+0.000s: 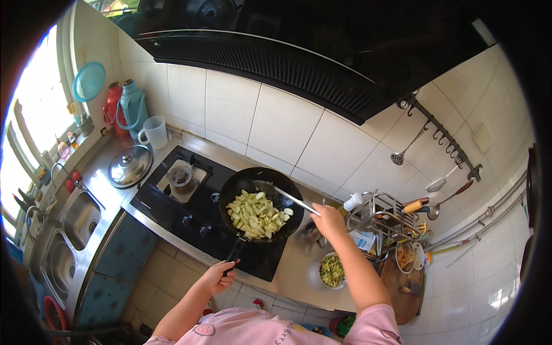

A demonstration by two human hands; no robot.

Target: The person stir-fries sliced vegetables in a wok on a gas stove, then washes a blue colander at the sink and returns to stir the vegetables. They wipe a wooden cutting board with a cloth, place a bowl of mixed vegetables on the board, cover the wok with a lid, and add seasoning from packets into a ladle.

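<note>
A black wok (pixel 297 215) sits over the right burner of a black glass gas hob (pixel 172 228). Pale green vegetable slices (pixel 256 215) lie heaped in it, mostly toward the near left side. My left hand (pixel 220 275) is closed around the wok's black handle (pixel 235 254). In my right hand (pixel 328 221) is the metal handle of a cooking spatula (pixel 297 200). Its blade rests in the wok at the far side, beyond the slices, and is partly hard to make out against the dark metal.
At right stand a bowl of chopped greens (pixel 331 271), a metal utensil rack (pixel 379 211) and a round wooden board (pixel 401 297). A pot lid (pixel 129 166), a plastic jug (pixel 154 131) and two thermos flasks (pixel 131 108) are left, near a double sink (pixel 82 220). The range hood (pixel 267 56) hangs above.
</note>
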